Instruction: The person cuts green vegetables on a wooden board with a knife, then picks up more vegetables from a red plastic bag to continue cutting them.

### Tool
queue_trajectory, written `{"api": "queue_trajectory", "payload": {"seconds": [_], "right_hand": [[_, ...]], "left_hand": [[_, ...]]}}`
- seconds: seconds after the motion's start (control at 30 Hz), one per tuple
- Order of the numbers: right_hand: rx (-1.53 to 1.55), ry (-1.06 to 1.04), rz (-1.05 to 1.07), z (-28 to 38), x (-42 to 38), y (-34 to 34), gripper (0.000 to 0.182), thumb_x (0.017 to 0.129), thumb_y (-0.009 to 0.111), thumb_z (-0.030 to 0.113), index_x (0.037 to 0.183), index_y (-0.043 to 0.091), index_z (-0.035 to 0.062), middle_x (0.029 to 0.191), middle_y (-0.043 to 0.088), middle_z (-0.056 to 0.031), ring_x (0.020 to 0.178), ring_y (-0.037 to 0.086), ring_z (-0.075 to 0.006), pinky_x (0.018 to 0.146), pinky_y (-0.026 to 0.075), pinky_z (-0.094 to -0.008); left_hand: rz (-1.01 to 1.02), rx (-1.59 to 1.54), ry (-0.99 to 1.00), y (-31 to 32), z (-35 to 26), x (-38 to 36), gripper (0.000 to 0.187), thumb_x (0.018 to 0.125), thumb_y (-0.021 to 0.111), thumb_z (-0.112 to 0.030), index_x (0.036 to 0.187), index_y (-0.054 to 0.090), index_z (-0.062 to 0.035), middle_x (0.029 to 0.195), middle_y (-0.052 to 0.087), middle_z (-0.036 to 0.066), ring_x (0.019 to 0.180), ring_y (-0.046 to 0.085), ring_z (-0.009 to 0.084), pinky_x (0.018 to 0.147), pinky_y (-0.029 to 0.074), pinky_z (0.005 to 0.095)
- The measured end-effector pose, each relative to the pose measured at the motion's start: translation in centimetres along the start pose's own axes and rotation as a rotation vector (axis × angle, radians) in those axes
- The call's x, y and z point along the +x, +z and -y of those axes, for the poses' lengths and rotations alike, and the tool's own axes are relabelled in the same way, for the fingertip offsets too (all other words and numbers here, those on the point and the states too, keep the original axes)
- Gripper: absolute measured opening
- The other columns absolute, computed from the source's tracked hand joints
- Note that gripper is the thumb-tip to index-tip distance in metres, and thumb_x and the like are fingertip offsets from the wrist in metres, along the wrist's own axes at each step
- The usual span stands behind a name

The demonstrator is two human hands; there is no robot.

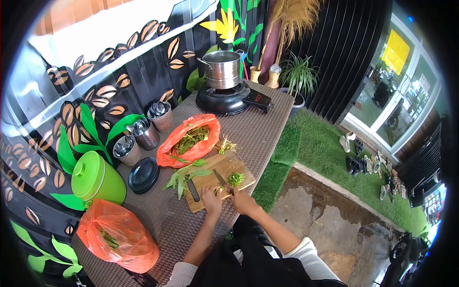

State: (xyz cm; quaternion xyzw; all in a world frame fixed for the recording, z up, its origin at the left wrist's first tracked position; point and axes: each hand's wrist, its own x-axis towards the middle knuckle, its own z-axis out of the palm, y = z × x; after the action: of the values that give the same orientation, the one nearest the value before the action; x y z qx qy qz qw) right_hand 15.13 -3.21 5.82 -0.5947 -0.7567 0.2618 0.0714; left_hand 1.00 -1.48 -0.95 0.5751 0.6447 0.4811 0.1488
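My right hand is wrapped round the handle of a knife, whose blade points away over the wooden cutting board. Close beside it, my left hand is closed, with a bit of green stalk showing at its fingertips. A small heap of chopped greens lies on the board right of the blade. To the left, a second, dark-handled utensil rests on the board beside loose leafy stems. Cut root ends lie at the board's far edge.
An open orange bag of greens stands behind the board; a tied one sits at left. Around them are a green canister, dark plates, cutlery cups and a pot on a portable stove.
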Motion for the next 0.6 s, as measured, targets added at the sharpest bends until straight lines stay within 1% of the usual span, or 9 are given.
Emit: {"api": "queue_trajectory", "payload": {"seconds": [0.07,0.13,0.2,0.33,0.37,0.47,0.5,0.57,0.6], "right_hand": [[-0.031,0.060,-0.026,0.9,-0.9,1.3,0.026,0.090,0.042,0.019,0.105,0.041,-0.0028,0.085,0.063,-0.0272,0.081,0.064,-0.0396,0.068,0.052,-0.0485],[-0.062,0.113,-0.050,1.7,-1.2,2.7,0.026,0.089,0.043,0.017,0.105,0.041,-0.0030,0.084,0.063,-0.0265,0.080,0.065,-0.0381,0.067,0.053,-0.0473],[-0.054,0.129,-0.092,1.7,-0.8,3.9,0.033,0.091,0.044,0.021,0.111,0.036,-0.0037,0.079,0.063,-0.0266,0.075,0.064,-0.0419,0.064,0.052,-0.0501],[0.012,0.038,-0.099,-0.2,1.9,4.0,0.031,0.090,0.044,0.020,0.108,0.036,-0.0035,0.078,0.062,-0.0278,0.074,0.063,-0.0436,0.064,0.052,-0.0510],[0.023,0.003,-0.079,-0.9,2.5,4.0,0.031,0.091,0.043,0.021,0.108,0.036,-0.0039,0.078,0.062,-0.0278,0.074,0.062,-0.0445,0.064,0.051,-0.0522],[-0.009,0.026,-0.027,0.2,1.2,1.5,0.030,0.090,0.043,0.020,0.108,0.036,-0.0035,0.078,0.062,-0.0272,0.074,0.063,-0.0429,0.065,0.051,-0.0524],[-0.010,0.023,-0.027,0.3,0.9,2.3,0.030,0.090,0.043,0.020,0.108,0.036,-0.0035,0.078,0.062,-0.0272,0.074,0.063,-0.0429,0.065,0.051,-0.0524],[-0.065,0.082,-0.137,0.5,-0.3,4.7,0.030,0.091,0.044,0.021,0.108,0.037,-0.0021,0.073,0.063,-0.0235,0.069,0.064,-0.0409,0.060,0.051,-0.0509],[-0.066,0.080,-0.136,0.7,-0.6,4.7,0.030,0.091,0.044,0.021,0.108,0.037,-0.0021,0.073,0.063,-0.0235,0.069,0.064,-0.0409,0.060,0.051,-0.0509]], "left_hand": [[0.029,-0.003,-0.014,0.2,0.2,-0.2,0.012,0.069,0.068,-0.003,0.080,0.064,-0.0025,0.084,0.061,0.012,0.087,0.053,0.0315,0.080,0.041,0.0399],[0.007,0.083,0.128,0.1,-0.1,-0.4,0.011,0.072,0.065,-0.008,0.081,0.064,-0.0022,0.085,0.061,0.012,0.089,0.052,0.0311,0.081,0.039,0.0413],[0.017,0.114,0.153,-0.2,-0.4,-0.4,0.011,0.073,0.064,-0.009,0.081,0.064,-0.0013,0.086,0.061,0.012,0.090,0.051,0.0308,0.082,0.039,0.0416],[0.049,0.194,0.252,-0.7,-1.1,-0.4,0.013,0.075,0.060,-0.010,0.081,0.063,0.0009,0.086,0.060,0.013,0.092,0.051,0.0298,0.083,0.039,0.0418],[0.048,0.195,0.254,-0.8,-1.3,-0.4,0.013,0.075,0.060,-0.010,0.081,0.063,0.0009,0.086,0.060,0.013,0.092,0.051,0.0298,0.083,0.039,0.0418],[0.067,0.225,0.252,-0.8,-0.8,-0.6,0.013,0.074,0.059,-0.008,0.083,0.063,0.0013,0.086,0.061,0.013,0.090,0.051,0.0300,0.082,0.039,0.0415],[0.062,0.203,0.257,-0.7,-0.5,-0.5,0.014,0.074,0.059,-0.007,0.085,0.063,0.0011,0.086,0.061,0.013,0.090,0.052,0.0304,0.082,0.040,0.0411],[0.053,0.180,0.261,-0.9,-0.7,-0.4,0.016,0.075,0.059,-0.007,0.088,0.062,0.0009,0.086,0.061,0.013,0.090,0.053,0.0308,0.081,0.041,0.0407],[0.047,0.102,0.195,-1.2,-1.2,-0.5,0.017,0.075,0.059,-0.005,0.091,0.061,0.0003,0.086,0.062,0.013,0.089,0.054,0.0311,0.080,0.043,0.0404]]}}
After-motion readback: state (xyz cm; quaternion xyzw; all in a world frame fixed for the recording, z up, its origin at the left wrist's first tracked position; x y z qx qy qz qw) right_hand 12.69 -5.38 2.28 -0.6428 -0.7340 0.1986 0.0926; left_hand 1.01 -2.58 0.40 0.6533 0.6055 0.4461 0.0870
